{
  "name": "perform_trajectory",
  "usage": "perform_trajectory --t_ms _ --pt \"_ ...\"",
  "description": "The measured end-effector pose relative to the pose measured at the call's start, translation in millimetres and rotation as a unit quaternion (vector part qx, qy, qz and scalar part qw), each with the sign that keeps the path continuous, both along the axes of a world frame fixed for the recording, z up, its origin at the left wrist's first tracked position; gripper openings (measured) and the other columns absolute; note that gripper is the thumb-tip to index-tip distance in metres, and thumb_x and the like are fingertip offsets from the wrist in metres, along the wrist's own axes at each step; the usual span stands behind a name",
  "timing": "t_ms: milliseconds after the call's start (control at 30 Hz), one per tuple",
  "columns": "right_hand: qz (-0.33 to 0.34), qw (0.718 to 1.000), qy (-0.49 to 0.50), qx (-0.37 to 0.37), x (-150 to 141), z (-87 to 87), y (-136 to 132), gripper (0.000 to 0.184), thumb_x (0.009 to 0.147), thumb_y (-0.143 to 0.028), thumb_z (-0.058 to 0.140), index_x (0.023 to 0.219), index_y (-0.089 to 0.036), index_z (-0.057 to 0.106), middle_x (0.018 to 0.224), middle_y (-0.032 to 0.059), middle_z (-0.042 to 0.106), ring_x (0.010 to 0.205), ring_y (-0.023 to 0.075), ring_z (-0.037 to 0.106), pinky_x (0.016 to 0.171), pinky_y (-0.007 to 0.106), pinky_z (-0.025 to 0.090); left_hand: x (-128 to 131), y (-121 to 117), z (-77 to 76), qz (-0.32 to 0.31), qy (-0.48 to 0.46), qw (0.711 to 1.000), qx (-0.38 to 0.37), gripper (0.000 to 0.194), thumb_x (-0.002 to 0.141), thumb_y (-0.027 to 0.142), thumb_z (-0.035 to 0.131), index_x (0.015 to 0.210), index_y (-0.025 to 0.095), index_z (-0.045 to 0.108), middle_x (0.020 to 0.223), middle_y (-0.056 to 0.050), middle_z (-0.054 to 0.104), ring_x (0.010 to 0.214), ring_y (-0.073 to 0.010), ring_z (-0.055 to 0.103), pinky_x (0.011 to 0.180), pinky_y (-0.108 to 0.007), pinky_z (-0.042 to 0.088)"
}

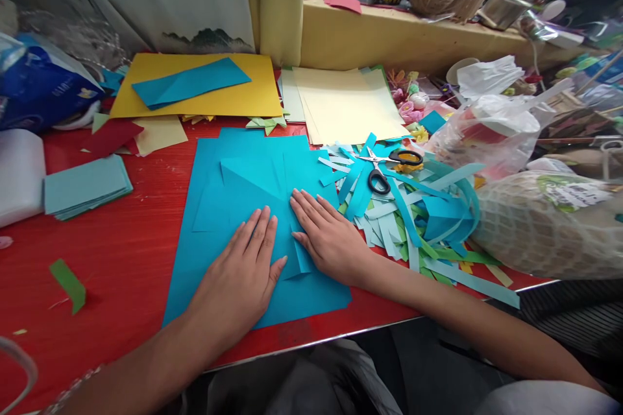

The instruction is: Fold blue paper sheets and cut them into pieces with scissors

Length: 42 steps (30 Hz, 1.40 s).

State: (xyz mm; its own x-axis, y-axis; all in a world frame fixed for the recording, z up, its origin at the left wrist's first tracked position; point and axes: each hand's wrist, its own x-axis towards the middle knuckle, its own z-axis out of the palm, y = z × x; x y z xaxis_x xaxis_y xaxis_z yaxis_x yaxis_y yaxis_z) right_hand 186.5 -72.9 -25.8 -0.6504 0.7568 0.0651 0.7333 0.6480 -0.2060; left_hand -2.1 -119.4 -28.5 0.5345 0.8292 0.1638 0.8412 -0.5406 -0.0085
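Blue paper sheets [214,272] lie overlapped on the red table, with a folded blue piece [253,178] on top. My left hand [246,266] rests flat on them, fingers stretched out and pointing away from me. Beside it, my right hand [326,230] lies palm down on the blue paper, its fingers extended toward the upper left. A creased flap shows just under the right thumb. Neither hand grips anything; what is beneath the palms is hidden. Black-handled scissors [379,165] lie open on a heap of paper strips [389,227] to the right.
Yellow card [195,71] carries a folded blue strip [189,83] at the back. Cream sheets [345,100] lie beside it. Light-blue paper pieces [87,185] are stacked at left. A netted bag [545,227] and plastic wrapping [487,130] crowd the right side.
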Motion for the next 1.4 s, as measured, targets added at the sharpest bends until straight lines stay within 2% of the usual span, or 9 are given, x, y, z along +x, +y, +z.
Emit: perform_trajectory --t_ms 167,233,333,500,600,800,1400 --pt "0.017 0.999 0.034 -0.029 5 0.4 8 0.060 0.099 -0.041 0.020 0.146 -0.004 0.022 0.153 0.0127 0.016 0.143 0.0208 0.008 0.117 0.040 0.016 -3 3 -1.6 0.002 -0.001 1.000 0.006 0.060 0.097 0.038 0.026 0.137 -0.005 0.039 0.145 -0.026 0.033 0.137 -0.0366 0.026 0.107 -0.051 0.033" --pt "0.025 0.996 0.075 -0.049 10 2.7 12 0.058 0.099 -0.040 0.019 0.147 -0.008 0.018 0.154 0.0113 0.014 0.143 0.0184 0.007 0.116 0.041 0.020 -7 7 -0.3 0.009 -0.008 1.000 0.022 0.060 0.096 0.038 0.028 0.137 -0.004 0.040 0.146 -0.024 0.033 0.138 -0.0367 0.024 0.108 -0.052 0.031" --pt "0.038 0.992 0.118 -0.040 14 6.1 12 0.057 0.099 -0.039 0.022 0.149 -0.013 0.013 0.155 0.0094 0.012 0.143 0.0166 0.003 0.116 0.042 0.022 -12 15 3.9 0.009 -0.015 0.999 0.044 0.057 0.096 0.034 0.031 0.139 -0.003 0.037 0.148 -0.023 0.029 0.140 -0.0353 0.019 0.110 -0.052 0.027" --pt "0.027 0.998 0.048 -0.020 8 1.6 2 0.065 0.097 -0.046 0.026 0.146 -0.003 0.023 0.153 0.0151 0.017 0.142 0.0215 0.008 0.116 0.041 0.020 -15 17 4.7 -0.031 -0.013 0.999 0.016 0.056 0.097 0.034 0.030 0.139 -0.002 0.037 0.149 -0.022 0.028 0.140 -0.0312 0.021 0.110 -0.046 0.031" --pt "0.020 1.000 0.021 -0.012 3 -2.5 -2 0.066 0.097 -0.049 0.025 0.146 -0.005 0.024 0.152 0.0139 0.018 0.142 0.0224 0.011 0.117 0.042 0.019 -14 15 0.3 -0.031 -0.002 0.999 -0.010 0.058 0.097 0.037 0.026 0.140 -0.001 0.035 0.149 -0.022 0.029 0.139 -0.0305 0.024 0.110 -0.046 0.031" --pt "0.008 1.000 0.005 0.000 1 -1.6 -2 0.065 0.098 -0.047 0.019 0.145 -0.003 0.024 0.153 0.0143 0.016 0.142 0.0234 0.010 0.117 0.042 0.018 -9 13 -0.1 -0.016 0.008 1.000 -0.011 0.059 0.097 0.034 0.021 0.137 -0.006 0.038 0.146 -0.026 0.031 0.138 -0.0334 0.025 0.109 -0.048 0.031" --pt "-0.007 1.000 0.006 0.007 -1 -0.5 -5 0.063 0.098 -0.044 0.017 0.146 -0.003 0.023 0.153 0.0140 0.016 0.143 0.0232 0.010 0.117 0.042 0.016 -2 7 3.2 0.018 0.000 1.000 -0.002 0.061 0.096 0.035 0.021 0.135 -0.008 0.041 0.143 -0.028 0.035 0.135 -0.0360 0.031 0.106 -0.049 0.035"
